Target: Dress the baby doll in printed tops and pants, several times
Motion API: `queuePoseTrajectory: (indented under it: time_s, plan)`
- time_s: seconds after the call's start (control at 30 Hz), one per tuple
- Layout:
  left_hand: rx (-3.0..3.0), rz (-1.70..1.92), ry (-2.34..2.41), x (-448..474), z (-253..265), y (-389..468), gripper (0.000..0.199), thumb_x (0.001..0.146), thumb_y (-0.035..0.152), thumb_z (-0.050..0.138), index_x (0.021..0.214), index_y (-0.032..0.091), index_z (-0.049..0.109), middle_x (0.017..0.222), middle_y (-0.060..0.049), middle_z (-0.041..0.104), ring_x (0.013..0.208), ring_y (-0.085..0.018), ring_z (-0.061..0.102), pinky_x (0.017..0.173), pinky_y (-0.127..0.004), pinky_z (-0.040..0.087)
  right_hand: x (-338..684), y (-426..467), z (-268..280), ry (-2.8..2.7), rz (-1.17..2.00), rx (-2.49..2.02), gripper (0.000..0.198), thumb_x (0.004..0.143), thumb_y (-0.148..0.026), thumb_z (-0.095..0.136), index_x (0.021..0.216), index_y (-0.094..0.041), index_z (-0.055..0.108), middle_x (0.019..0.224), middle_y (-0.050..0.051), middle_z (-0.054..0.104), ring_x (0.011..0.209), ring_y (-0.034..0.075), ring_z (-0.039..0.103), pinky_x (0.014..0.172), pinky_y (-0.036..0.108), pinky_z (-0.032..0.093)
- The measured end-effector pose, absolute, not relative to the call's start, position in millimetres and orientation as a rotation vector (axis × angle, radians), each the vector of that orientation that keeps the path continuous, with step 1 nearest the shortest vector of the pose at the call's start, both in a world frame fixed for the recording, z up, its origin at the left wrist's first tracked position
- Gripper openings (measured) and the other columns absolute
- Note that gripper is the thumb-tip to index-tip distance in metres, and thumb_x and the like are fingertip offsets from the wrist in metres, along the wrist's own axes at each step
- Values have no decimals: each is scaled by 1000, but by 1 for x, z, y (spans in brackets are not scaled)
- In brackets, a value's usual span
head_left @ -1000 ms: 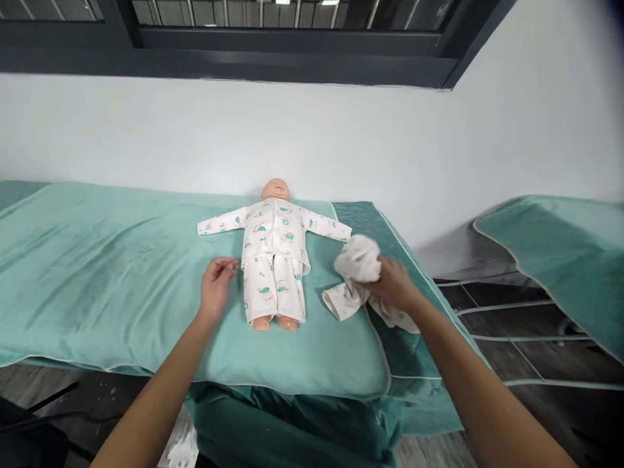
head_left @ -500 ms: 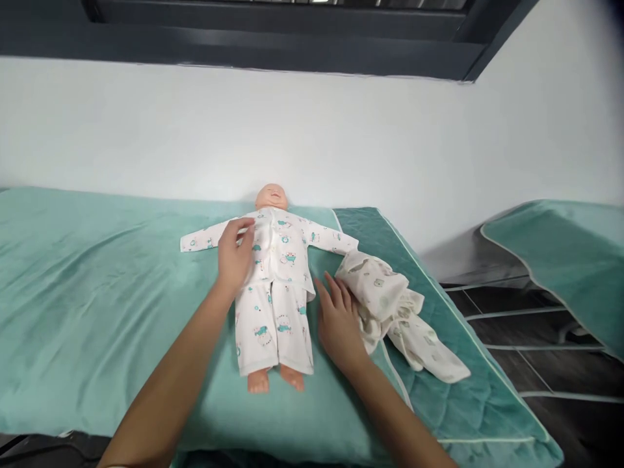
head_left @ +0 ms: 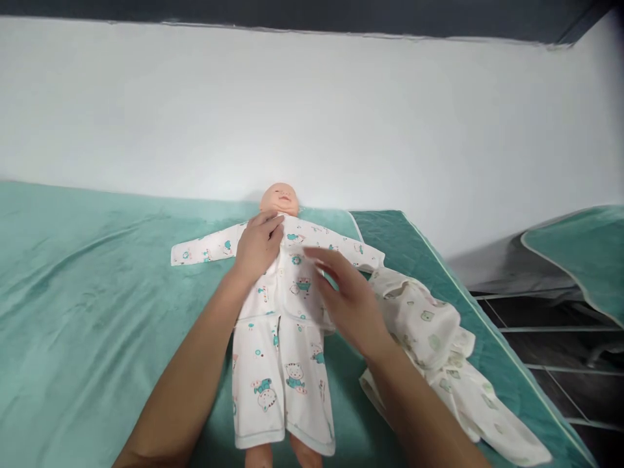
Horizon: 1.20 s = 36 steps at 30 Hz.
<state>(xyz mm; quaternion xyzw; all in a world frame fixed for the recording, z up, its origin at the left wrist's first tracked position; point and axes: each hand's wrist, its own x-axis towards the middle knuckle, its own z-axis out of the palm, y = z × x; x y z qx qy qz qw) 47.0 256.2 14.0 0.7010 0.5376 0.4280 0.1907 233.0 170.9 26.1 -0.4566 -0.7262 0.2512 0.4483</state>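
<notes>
A baby doll (head_left: 279,198) lies on its back, its arms spread out. It wears a white patterned top (head_left: 302,286) and matching trousers (head_left: 260,383); its feet stick out at the lower edge. On the chest, just below the collar, rests my left hand (head_left: 260,244), fingers stretched along the front opening. My right hand (head_left: 348,302) hovers over the right side of the top, its thumb and fingers apart with nothing visible between them; the fingertips are a little blurred. Crumpled white baby clothes (head_left: 429,325) with a faint green print lie beside my right forearm.
Doll and clothes lie on a bed with a light green cover (head_left: 97,325) and a darker quilted strip (head_left: 385,227) along its right side. A white wall (head_left: 312,117) stands behind. Another green cover (head_left: 585,253) hangs over a metal frame at the right.
My left hand has moved up the chest towards the collar. My right hand has left the spot beside the loose clothes and come up over the top. The view has moved closer.
</notes>
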Motion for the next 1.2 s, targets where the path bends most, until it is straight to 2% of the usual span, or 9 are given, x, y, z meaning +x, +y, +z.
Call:
queuePoseTrajectory:
  time_s: [0.13, 0.23, 0.4, 0.63, 0.8, 0.97, 1.2]
  plan:
    - [2001, 1190, 1477, 43, 16, 256, 41, 100, 33, 47, 133, 22, 68, 148, -9, 59, 142, -28, 49, 123, -48, 35, 190, 252, 31, -1664, 603, -1259, 35, 91, -18, 48, 122, -21, 64, 130, 10, 66, 126, 27, 59, 112, 53, 47]
    - [1991, 1184, 1475, 41, 13, 258, 40, 100, 34, 50, 135, 24, 67, 149, -9, 58, 142, -28, 48, 123, -48, 34, 186, 275, 20, -1668, 646, -1270, 33, 92, -23, 46, 119, -20, 64, 127, 11, 68, 124, 27, 59, 112, 54, 45]
    - [1949, 1160, 1534, 43, 12, 259, 40, 97, 33, 54, 133, 23, 67, 149, -9, 57, 141, -30, 49, 122, -50, 34, 195, 271, 8, -1650, 675, -1199, 32, 94, -30, 47, 117, -19, 66, 124, 9, 70, 119, 26, 60, 108, 47, 46]
    - [1925, 1167, 1574, 46, 16, 256, 40, 97, 33, 52, 131, 21, 69, 146, -9, 59, 138, -25, 54, 122, -43, 38, 194, 276, 7, -1736, 609, -1095, 32, 95, -27, 44, 114, -24, 70, 129, 6, 70, 124, 25, 59, 112, 45, 41]
    - [1955, 1146, 1583, 45, 16, 256, 40, 98, 34, 50, 132, 24, 69, 147, -8, 59, 138, -25, 54, 123, -44, 37, 194, 277, 4, -1721, 626, -1134, 31, 94, -28, 44, 114, -24, 67, 126, 7, 70, 121, 28, 58, 109, 49, 42]
    - [1938, 1158, 1590, 45, 14, 257, 41, 98, 34, 51, 132, 22, 69, 147, -9, 59, 137, -26, 54, 122, -44, 38, 193, 274, 5, -1633, 669, -1126, 23, 92, -30, 47, 104, -25, 66, 116, 5, 71, 113, 27, 60, 104, 47, 45]
    - [1935, 1184, 1571, 45, 13, 258, 40, 98, 34, 50, 131, 22, 70, 146, -9, 60, 137, -24, 55, 122, -43, 39, 193, 273, 4, -1615, 674, -1094, 20, 91, -30, 48, 99, -25, 66, 116, 5, 71, 115, 25, 61, 106, 45, 45]
